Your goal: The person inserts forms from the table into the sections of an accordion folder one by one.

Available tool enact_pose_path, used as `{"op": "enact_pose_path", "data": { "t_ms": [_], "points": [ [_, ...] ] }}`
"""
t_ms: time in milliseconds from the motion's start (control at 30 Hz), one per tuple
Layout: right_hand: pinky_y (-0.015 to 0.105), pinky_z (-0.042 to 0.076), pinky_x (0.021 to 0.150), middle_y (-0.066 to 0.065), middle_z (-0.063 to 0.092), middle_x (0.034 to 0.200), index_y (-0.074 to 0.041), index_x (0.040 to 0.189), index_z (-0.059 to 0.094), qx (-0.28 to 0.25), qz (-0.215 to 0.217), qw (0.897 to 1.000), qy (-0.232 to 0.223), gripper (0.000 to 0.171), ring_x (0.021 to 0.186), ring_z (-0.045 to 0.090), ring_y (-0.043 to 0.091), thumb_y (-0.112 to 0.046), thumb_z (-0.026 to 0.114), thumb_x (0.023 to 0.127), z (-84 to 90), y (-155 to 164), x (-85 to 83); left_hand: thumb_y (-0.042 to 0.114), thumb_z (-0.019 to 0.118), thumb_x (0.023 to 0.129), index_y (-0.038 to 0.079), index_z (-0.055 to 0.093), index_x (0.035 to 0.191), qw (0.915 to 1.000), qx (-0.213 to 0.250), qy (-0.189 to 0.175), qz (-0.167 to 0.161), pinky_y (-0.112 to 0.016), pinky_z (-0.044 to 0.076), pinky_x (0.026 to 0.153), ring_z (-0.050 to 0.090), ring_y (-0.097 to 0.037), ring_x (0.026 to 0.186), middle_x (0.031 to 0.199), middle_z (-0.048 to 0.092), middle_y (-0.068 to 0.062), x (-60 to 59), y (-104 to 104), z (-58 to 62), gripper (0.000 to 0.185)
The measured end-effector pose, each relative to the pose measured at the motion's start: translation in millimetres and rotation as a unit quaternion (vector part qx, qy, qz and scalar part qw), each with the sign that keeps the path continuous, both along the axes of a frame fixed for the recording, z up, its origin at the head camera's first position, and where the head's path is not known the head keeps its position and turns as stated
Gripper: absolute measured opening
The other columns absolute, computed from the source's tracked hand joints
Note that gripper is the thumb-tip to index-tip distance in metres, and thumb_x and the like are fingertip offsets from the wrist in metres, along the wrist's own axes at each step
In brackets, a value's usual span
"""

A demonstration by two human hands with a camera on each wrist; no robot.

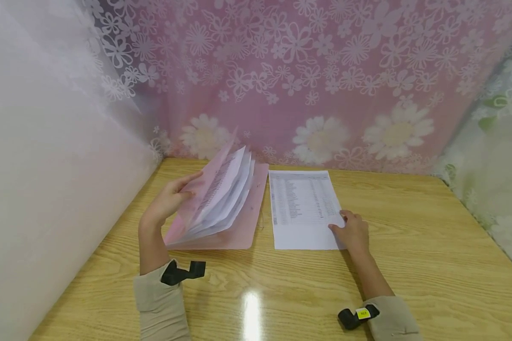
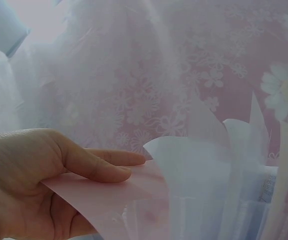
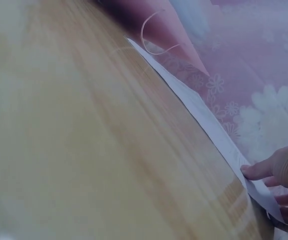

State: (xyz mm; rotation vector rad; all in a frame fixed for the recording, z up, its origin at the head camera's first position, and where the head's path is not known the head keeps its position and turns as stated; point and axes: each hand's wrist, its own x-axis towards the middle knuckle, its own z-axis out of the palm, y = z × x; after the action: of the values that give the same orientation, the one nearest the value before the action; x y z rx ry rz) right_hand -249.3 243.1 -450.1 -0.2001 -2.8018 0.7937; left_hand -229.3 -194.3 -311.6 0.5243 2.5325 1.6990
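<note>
My left hand (image 1: 164,203) pinches the raised left cover of a pink folder (image 1: 256,203), the thumb on its inner side. In the left wrist view that cover (image 2: 129,195) passes between thumb and fingers. Several white papers (image 1: 228,203) fan up at a tilt inside the folder, partly behind the cover. Right of the folder, a printed sheet (image 1: 300,232) with a table of rows lies on the tabletop. My right hand (image 1: 355,233) pinches its right edge, thumb on top. The right wrist view shows the sheet (image 3: 203,112) edge-on, its near corner bent up under the fingers.
The wood-grain table (image 1: 247,284) ends at a pink flowered curtain (image 1: 256,90) at the back. A pale wall covering (image 1: 77,142) stands close along the left, a flowered one (image 1: 495,142) on the right. A thin string (image 3: 144,35) loops from the folder near the sheet.
</note>
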Motion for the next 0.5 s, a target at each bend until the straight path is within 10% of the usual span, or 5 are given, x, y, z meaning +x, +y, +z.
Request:
{"op": "enact_pose_path", "data": {
  "t_ms": [500],
  "points": [
    [0.047, 0.044, 0.072, 0.034, 0.054, 0.107, 0.006, 0.124, 0.052, -0.087, 0.033, 0.995, -0.034, 0.046, 0.090, 0.053, 0.041, 0.000, 0.063, 0.079, 12.0, 13.8, 5.6, -0.007, 0.040, 0.090, 0.006, 0.037, 0.141, 1.0000, -0.002, 0.002, 0.000, -0.045, 0.028, 0.098, 0.026, -0.028, 0.130, 0.145, 0.030, -0.011, -0.8, -1.8, -0.2, 0.052]
  ]
}}
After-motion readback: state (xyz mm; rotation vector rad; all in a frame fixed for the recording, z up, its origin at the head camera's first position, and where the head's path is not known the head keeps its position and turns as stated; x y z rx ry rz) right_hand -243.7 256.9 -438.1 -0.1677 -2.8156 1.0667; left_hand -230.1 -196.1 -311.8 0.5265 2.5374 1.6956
